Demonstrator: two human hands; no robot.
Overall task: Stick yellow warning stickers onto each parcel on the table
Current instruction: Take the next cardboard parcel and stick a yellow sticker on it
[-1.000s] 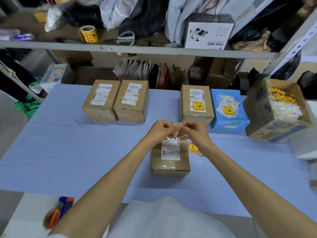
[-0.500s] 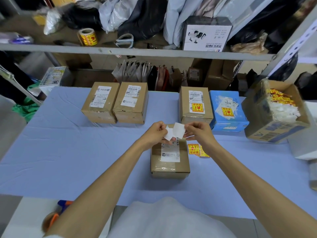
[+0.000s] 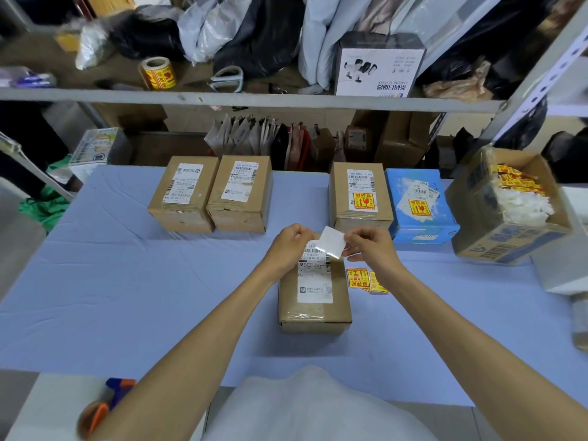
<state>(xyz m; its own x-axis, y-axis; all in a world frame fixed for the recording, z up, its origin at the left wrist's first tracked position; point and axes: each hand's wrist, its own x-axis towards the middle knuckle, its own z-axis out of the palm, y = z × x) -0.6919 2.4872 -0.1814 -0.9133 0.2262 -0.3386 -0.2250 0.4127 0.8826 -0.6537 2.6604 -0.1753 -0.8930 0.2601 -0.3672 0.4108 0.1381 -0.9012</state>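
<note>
A brown parcel [image 3: 313, 310] with a white shipping label lies on the blue table [image 3: 127, 281] in front of me. Above its far end, my left hand [image 3: 291, 246] and my right hand [image 3: 370, 246] pinch a small sticker [image 3: 332, 241] between them, its white side facing me. Loose yellow warning stickers [image 3: 358, 278] lie just right of this parcel. At the back left stand two brown parcels [image 3: 183, 198] [image 3: 240, 195] with no yellow sticker. At the back right, a brown parcel [image 3: 361, 195] and a blue parcel [image 3: 416, 205] each carry one.
An open carton [image 3: 486, 237] with yellow stickers and white paper scraps stands at the right. A roll of yellow stickers [image 3: 157, 73] and scissors [image 3: 227, 79] sit on the shelf behind the table. An orange and blue tool [image 3: 105, 405] lies at the near left.
My hands have drawn apart above the parcel. The white piece, hidden between my fingers a second ago, now shows as a flat square between them.
</note>
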